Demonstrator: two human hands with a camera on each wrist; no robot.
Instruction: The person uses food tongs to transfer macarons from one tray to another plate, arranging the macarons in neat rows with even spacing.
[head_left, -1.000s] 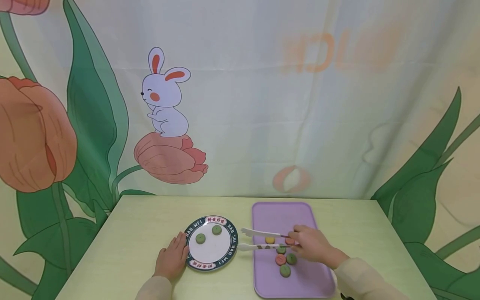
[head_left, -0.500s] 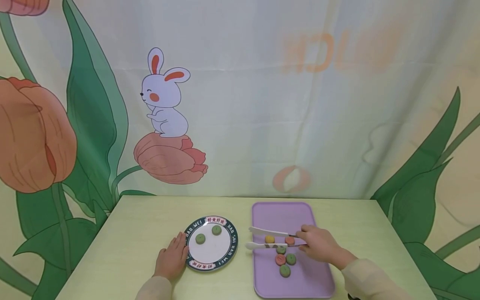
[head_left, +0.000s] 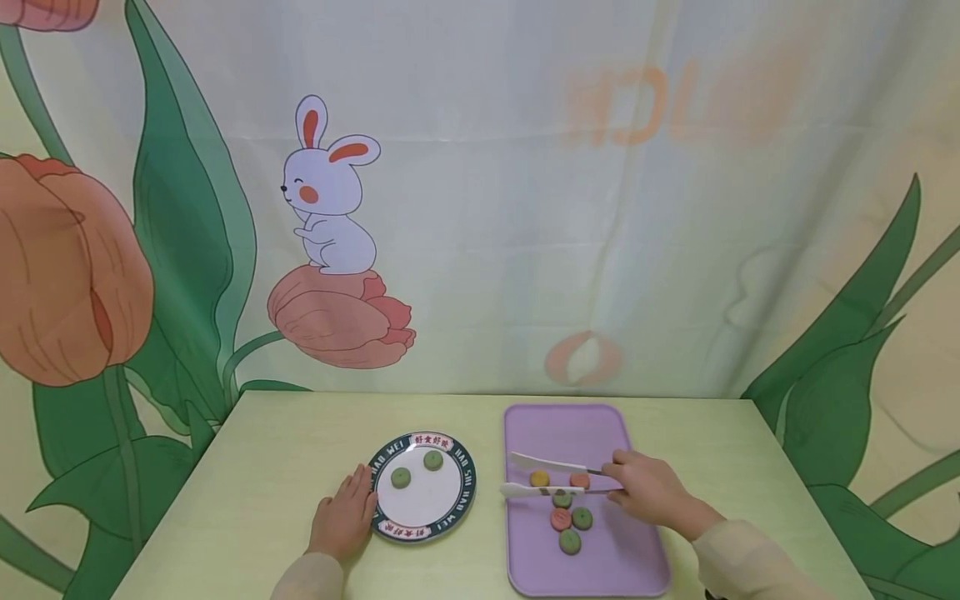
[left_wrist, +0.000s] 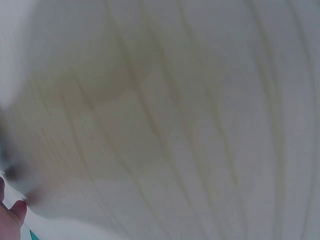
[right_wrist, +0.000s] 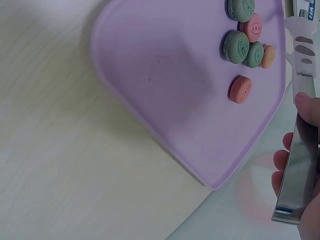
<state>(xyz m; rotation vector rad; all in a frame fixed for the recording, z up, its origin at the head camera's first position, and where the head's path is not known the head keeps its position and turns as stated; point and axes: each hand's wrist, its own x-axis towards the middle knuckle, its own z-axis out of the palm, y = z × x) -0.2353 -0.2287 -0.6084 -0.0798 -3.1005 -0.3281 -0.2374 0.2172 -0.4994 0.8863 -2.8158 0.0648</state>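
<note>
My right hand [head_left: 654, 490] grips metal tongs [right_wrist: 299, 167] with pale, slotted tips. In the head view they point left over the purple tray [head_left: 566, 429], their two arms spread apart with nothing between the tips. Beneath and in front of them lie several macarons: a yellow one [head_left: 539, 479], pink ones [head_left: 561, 518] and green ones [head_left: 570, 542]. My left hand [head_left: 343, 515] rests with extended fingers at the left rim of a round plate [head_left: 468, 479]. Two green macarons [head_left: 401, 477] lie on that plate. The left wrist view shows mostly tabletop, with a fingertip [left_wrist: 18, 212] low at the left.
Plate and tray stand side by side on a pale table [head_left: 300, 433], a narrow strip of tabletop between them. Behind the table's far edge hangs a curtain [head_left: 480, 208] printed with a rabbit and tulips.
My right hand has drawn the tongs to the right, from beside the plate's rim to over the tray. The left hand, plate and macarons have stayed where they were.
</note>
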